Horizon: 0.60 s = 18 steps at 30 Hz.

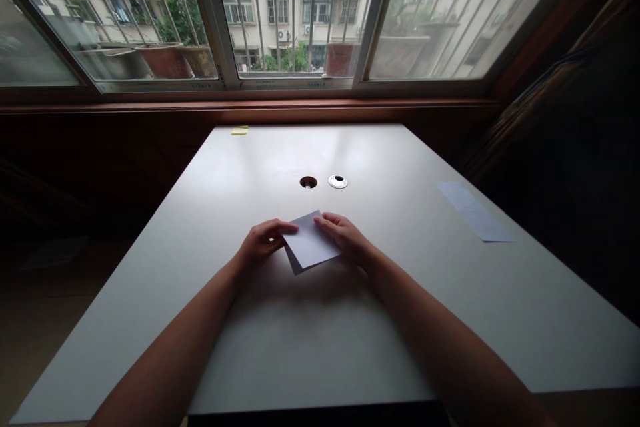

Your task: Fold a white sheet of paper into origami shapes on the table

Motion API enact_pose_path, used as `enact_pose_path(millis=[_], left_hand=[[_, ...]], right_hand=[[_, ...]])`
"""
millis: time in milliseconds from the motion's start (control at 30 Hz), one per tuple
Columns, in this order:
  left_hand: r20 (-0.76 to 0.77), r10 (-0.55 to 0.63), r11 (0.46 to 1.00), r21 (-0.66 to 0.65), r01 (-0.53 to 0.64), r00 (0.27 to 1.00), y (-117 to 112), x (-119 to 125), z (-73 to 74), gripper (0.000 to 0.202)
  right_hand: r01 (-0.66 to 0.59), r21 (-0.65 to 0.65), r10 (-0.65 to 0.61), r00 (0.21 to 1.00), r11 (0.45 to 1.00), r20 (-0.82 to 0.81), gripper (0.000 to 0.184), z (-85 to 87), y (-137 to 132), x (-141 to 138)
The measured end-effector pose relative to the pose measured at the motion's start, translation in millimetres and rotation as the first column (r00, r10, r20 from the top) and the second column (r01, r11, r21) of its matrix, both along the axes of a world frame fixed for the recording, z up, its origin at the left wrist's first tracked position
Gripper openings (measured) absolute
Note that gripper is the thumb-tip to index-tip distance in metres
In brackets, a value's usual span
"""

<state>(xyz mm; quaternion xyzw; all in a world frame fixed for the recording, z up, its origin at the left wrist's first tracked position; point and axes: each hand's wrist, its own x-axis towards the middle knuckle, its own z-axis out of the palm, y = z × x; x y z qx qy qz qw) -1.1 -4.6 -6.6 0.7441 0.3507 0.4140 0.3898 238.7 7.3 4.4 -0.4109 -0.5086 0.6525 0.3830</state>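
A folded sheet of white paper (313, 243) is held between my two hands, above the middle of the white table. Its two layers stand slightly apart at the lower left edge. My left hand (264, 239) pinches the paper's left corner, thumb on top and fingers curled beneath. On the other side, my right hand (345, 235) grips the right edge, its thumb near the top corner. The fingers under the sheet are partly hidden. A soft shadow falls on the table below.
Beyond the hands, the white table (240, 180) has a round cable hole (309, 182) and a silver ring cover (338, 181). A pale paper strip (473, 212) lies toward the right edge. A yellow sticky note (240, 130) sits at the far left corner, before a barred window.
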Motion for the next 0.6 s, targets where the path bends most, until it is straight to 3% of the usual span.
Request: enact_pose_path(millis=[200,333,433,600], left_hand=[[0.091,0.245,0.97,-0.025,-0.243,0.965,-4,-2,4.7,0.023],[0.132,0.386,0.923,-0.053,-0.382,0.913,-3,-4,6.5,0.026],[0.137,0.395,0.919,-0.063,-0.39,0.908,-2,-4,7.0,0.028],[0.121,0.32,0.947,-0.08,-0.312,0.94,-2,-3,6.4,0.03]], right_hand=[[0.081,0.134,-0.081,0.997,0.988,-0.008,0.048,-1.8,2,0],[-0.009,0.22,0.019,0.999,0.975,-0.042,0.055,-8.7,4,2],[-0.064,0.269,0.056,0.998,0.961,0.039,0.052,-13.9,7,3],[0.031,0.265,-0.028,0.999,0.964,-0.015,0.037,-17.7,10,2]])
